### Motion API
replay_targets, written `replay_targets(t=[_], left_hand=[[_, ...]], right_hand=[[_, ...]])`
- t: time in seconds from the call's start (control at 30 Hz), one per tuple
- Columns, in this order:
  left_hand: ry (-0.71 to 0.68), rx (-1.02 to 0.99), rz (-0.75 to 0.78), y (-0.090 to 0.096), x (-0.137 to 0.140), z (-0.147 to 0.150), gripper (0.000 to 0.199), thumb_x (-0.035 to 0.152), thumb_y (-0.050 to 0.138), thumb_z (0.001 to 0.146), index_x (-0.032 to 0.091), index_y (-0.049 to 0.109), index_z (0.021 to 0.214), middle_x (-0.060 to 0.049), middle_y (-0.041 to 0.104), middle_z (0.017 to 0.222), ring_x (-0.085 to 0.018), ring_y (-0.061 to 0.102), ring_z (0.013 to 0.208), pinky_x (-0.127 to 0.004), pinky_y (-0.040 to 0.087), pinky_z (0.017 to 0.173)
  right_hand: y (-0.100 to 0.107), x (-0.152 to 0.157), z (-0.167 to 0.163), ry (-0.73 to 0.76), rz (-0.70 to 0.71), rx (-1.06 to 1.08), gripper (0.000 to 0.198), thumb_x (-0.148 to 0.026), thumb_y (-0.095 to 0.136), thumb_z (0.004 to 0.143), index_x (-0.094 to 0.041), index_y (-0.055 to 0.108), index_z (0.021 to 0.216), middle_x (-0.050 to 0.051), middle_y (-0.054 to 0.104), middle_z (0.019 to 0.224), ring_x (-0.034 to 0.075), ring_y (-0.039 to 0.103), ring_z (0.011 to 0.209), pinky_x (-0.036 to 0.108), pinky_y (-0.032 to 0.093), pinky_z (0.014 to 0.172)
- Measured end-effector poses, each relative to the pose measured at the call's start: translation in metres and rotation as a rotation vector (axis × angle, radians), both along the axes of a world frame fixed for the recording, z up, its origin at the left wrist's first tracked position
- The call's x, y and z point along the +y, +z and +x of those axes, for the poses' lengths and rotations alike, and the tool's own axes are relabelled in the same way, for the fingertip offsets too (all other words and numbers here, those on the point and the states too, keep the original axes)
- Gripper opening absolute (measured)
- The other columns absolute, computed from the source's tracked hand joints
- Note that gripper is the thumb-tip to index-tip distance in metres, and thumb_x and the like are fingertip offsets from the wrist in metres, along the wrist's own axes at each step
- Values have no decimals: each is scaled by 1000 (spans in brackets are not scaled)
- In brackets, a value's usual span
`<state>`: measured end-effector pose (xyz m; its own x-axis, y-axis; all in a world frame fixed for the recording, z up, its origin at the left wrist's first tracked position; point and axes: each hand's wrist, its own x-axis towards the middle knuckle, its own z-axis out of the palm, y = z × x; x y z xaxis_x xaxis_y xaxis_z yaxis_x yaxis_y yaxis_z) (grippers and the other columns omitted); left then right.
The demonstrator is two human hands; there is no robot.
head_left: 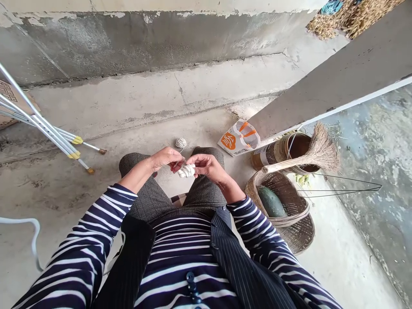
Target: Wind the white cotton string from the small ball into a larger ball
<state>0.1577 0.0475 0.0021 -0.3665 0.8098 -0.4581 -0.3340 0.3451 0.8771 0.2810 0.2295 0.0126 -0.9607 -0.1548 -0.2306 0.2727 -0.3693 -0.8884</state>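
Observation:
In front of my knees, my right hand (209, 166) is closed round the side of a small wound bundle of white cord (186, 171). My left hand (167, 159) is at the bundle's other side, its fingers pinched together on what looks like the cord's strand. Between the two hands the fingertips almost meet. A ball of white cord (180, 142) lies on the concrete floor just beyond, and a strand runs from it towards my fingers. My grey trousers (206, 195) are below the hands.
Metal crutches (48, 124) lean at the left. On the right are a paper bag (240, 137), a bucket (298, 148) with a straw broom (323, 150) across it, and a wicker basket (257, 180) holding a dark green melon (271, 201). A low wall (128, 47) stands ahead.

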Motion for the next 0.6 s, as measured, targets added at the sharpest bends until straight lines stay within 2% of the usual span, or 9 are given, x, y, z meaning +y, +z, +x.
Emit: replay_targets(t=[0.13,0.2,0.3,0.37,0.47,0.6], left_hand=[[54,70,13,-21,2,5,48,60,80,72,13,73,63,-10,69,60,-16,61,52,-23,43,46],[83,109,23,-33,1,9,49,62,80,71,13,75,74,-9,71,64,-17,64,57,-24,46,49],[106,236,-78,-49,-3,16,50,49,85,70,15,76,105,-4,71,66,-17,64,58,-26,50,56],[114,330,-181,-58,-10,15,47,40,80,75,17,73,115,0,69,65,-16,63,56,-27,52,60],[152,406,-263,-69,-25,3,28,35,64,86,15,75,103,-3,71,71,-16,65,62,-27,52,63],[209,626,-381,-70,-41,-37,27,29,54,87,17,78,91,-6,76,82,-18,65,67,-26,48,64]], right_hand=[[-7,2,0,-161,-28,-76,38,-34,96,57,-15,80,86,4,74,74,12,61,60,21,46,51],[-10,5,-2,-221,-77,-145,37,-31,95,55,-16,80,85,3,74,73,10,58,58,21,45,49],[-10,18,-5,-287,-159,-218,34,-23,91,56,-15,79,86,2,72,73,8,53,55,20,44,48],[-4,31,-5,-337,-214,-210,32,-17,87,58,-15,77,88,2,71,76,8,53,58,19,44,48],[12,55,0,-401,-258,-124,31,-11,81,65,-19,73,93,0,69,81,8,53,63,15,45,49],[37,72,12,-478,-236,-72,30,-11,77,68,-23,68,93,-2,62,77,8,50,62,15,46,48]])
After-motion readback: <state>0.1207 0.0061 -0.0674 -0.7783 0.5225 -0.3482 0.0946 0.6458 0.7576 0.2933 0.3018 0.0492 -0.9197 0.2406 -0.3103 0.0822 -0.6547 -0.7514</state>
